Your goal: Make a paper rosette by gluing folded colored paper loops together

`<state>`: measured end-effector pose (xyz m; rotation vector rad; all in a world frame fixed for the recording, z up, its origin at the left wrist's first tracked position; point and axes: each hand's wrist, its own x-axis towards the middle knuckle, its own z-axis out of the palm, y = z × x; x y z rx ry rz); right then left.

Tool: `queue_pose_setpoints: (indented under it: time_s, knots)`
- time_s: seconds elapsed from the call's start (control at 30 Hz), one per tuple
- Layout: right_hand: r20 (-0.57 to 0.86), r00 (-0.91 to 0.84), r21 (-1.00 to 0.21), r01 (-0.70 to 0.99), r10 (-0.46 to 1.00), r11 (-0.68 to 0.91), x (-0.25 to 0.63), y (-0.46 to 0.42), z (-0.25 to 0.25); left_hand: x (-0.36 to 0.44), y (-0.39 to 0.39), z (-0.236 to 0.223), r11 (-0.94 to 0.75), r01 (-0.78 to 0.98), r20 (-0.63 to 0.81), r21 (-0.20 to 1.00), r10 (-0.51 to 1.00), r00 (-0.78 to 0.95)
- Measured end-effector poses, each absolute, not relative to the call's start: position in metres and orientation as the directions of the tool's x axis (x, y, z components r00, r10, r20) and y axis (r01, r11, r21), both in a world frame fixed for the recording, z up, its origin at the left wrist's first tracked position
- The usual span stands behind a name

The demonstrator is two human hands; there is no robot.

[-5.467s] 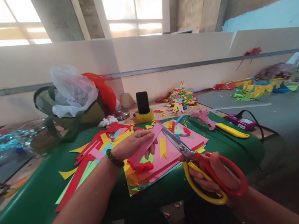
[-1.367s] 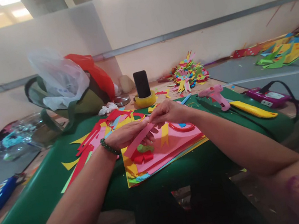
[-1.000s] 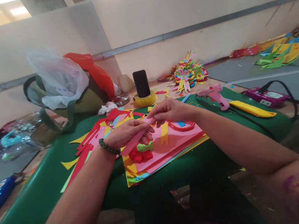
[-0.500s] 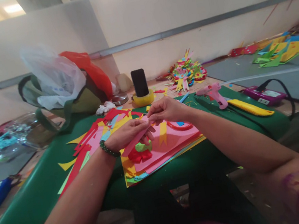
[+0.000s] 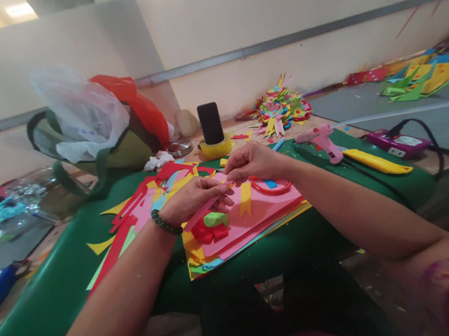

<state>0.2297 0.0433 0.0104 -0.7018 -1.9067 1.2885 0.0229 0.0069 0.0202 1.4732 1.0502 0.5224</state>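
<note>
Above a stack of pink paper sheets (image 5: pixel 256 225), my left hand (image 5: pixel 195 196) holds a narrow pink paper strip (image 5: pixel 200 214) along its fingers. My right hand (image 5: pixel 254 161) pinches at the strip's far end, thumb and forefinger together, close to the left fingertips. Exactly how the strip's end is folded is too small to tell. Below the hands, a yellow strip (image 5: pixel 245 200) with a notched end lies on the sheets. Beside it are a light green piece (image 5: pixel 216 219), red pieces (image 5: pixel 209 234) and a red loop (image 5: pixel 272 191), partly behind my right wrist.
Coloured paper strips (image 5: pixel 129 219) are heaped to the left on the green mat (image 5: pixel 54 285). To the right lie a pink glue gun (image 5: pixel 325 145), yellow cutter (image 5: pixel 375 161) and purple power strip (image 5: pixel 400 143). A phone (image 5: pixel 210 123) leans behind yellow tape (image 5: pixel 216 147); a bag (image 5: pixel 118 155) stands back left.
Both hands have shifted very slightly to the right, still together at the end of the pink strip. Nothing on the mat has visibly moved.
</note>
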Motion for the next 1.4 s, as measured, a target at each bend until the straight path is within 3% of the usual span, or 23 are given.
queue_pose_setpoints:
  time_s: [1.0,1.4]
  knots:
    - [0.195,-0.628,-0.935,0.114,0.753,0.337,0.236,0.041,0.019,0.026,0.004,0.021,0.001,0.322,-0.169,0.947,0.852,0.496]
    - [0.168,-0.596,-0.922,0.187,0.785,0.339,0.261,0.051,0.031,0.011,0.013,0.025,0.035,0.401,-0.241,0.915,0.846,0.475]
